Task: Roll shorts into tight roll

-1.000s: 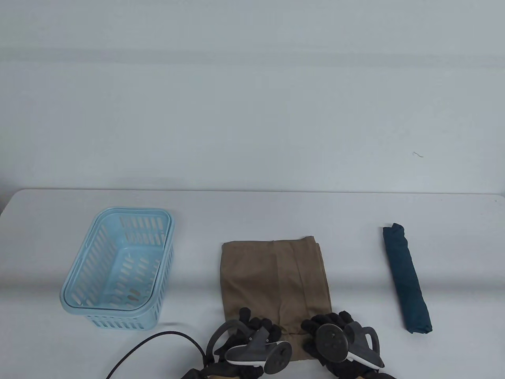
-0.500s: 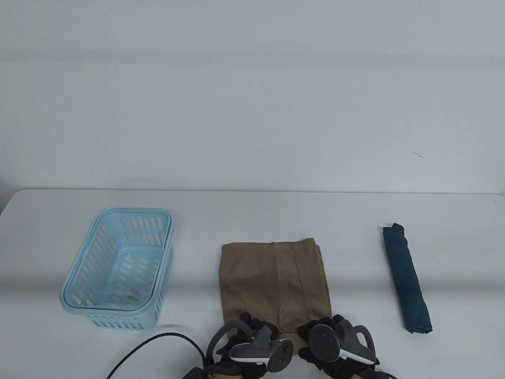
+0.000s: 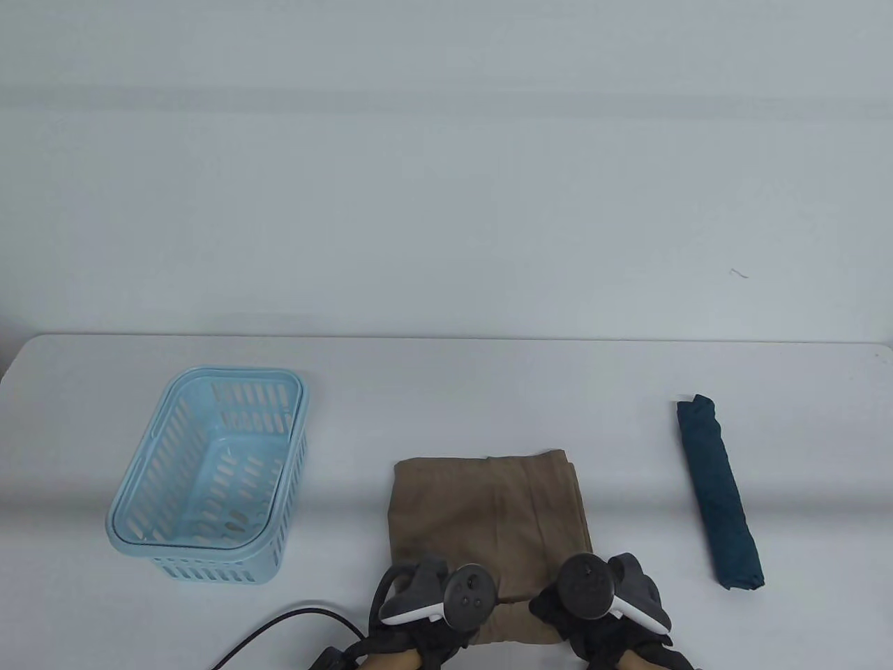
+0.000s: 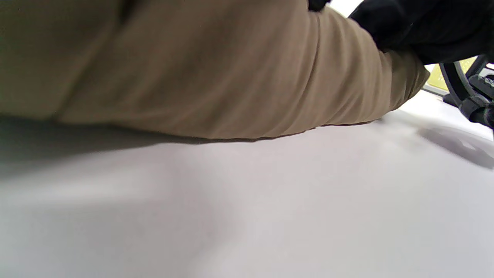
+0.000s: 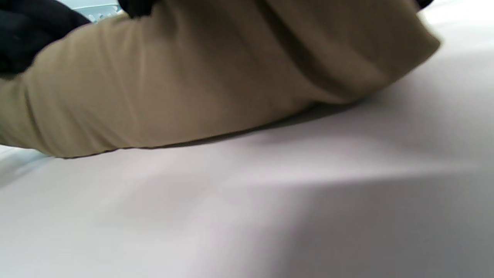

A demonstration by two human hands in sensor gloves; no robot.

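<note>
Khaki shorts (image 3: 488,516) lie folded flat on the tabletop (image 3: 446,377), their near edge at the front where you can reach it with both hands at once. Your left hand (image 3: 436,597) and right hand (image 3: 593,593) sit on that edge, one toward each side — I judge so the roll starts even across its width. The wrist views show the near hem curled up into a first turn; each hand's grip on the cloth is hidden, so I cannot tell how it closes. To your left, the blue slotted basket (image 3: 209,478) holds no garment. A dark teal roll (image 3: 718,492) lies well apart on the right.
</note>
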